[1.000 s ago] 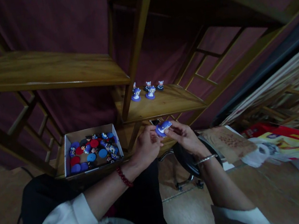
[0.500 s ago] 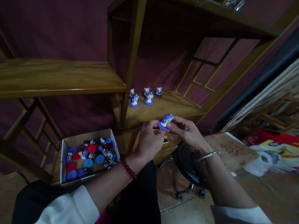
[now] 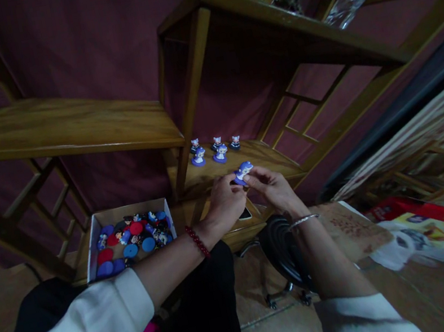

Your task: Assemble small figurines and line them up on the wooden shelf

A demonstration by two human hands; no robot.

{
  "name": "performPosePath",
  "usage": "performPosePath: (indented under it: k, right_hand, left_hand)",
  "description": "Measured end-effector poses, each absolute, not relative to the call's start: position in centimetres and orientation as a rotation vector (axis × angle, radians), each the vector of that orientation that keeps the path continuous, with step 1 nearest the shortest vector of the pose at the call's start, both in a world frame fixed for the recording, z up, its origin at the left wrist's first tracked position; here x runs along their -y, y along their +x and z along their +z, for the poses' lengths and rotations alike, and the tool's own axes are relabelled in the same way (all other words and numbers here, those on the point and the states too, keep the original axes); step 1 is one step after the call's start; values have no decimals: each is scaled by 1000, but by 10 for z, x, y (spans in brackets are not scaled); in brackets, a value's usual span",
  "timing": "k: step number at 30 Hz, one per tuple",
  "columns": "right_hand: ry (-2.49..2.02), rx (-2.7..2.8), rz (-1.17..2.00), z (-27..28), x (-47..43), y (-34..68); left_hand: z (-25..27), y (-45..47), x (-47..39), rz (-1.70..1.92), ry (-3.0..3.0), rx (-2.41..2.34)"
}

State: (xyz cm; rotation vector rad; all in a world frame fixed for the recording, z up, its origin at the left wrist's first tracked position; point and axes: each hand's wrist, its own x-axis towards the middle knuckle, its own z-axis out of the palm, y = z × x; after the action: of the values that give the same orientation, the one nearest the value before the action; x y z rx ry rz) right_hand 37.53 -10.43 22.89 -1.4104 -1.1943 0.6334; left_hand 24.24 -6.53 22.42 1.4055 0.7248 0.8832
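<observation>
A small purple-and-white figurine [image 3: 243, 172] on a round purple base is held between my two hands, just in front of the shelf. My left hand [image 3: 228, 200] is closed, its fingertips at the base's left side. From the right, my right hand [image 3: 272, 187] pinches the figurine with thumb and fingers. Behind them on the wooden shelf [image 3: 258, 161] stand two matching purple figurines, one on the left [image 3: 198, 157] and another beside it [image 3: 220, 153]. Three smaller dark-and-pink figurines [image 3: 235, 142] are lined up at the back.
At the left, an open cardboard box [image 3: 90, 247] holds several figurines and red, blue and purple discs. A higher shelf board [image 3: 56, 129] and a slanted wooden post [image 3: 194, 93] frame the space. A black wheeled stool [image 3: 283, 255] and a red-yellow package [image 3: 438, 225] are lower right.
The figurine in my hands has tipped more upright, its head rising. My hands stay closed around it, and the view has shifted slightly.
</observation>
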Motion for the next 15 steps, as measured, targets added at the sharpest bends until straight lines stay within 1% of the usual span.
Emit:
performPosePath:
  k: [15]
  right_hand:
    - [-1409,1162,600,224,87,387]
  left_hand:
    - [232,247,55,868,1324,-719]
